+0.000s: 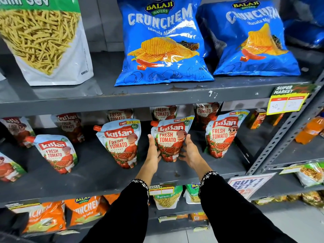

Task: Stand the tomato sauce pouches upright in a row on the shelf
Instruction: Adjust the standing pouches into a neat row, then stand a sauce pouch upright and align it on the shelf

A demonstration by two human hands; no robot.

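Observation:
Several Kissan tomato ketchup pouches stand on the grey middle shelf [105, 174]. The centre pouch [171, 137] is upright between my hands. My left hand [153, 149] presses its left side and my right hand [190, 149] its right side. Another front pouch [121, 142] stands to its left, and one further left [56, 153] leans. A pouch [222, 135] stands upright on the right. More pouches [164, 112] stand in a back row, partly hidden by the shelf above.
The shelf above carries blue Crunchem wafer bags [163, 42] and a sev bag [45, 37]. Juice cartons [256, 118] sit at the right end. A slotted upright post [287, 130] borders the bay. Orange wafer bags [84, 211] fill the lower shelf.

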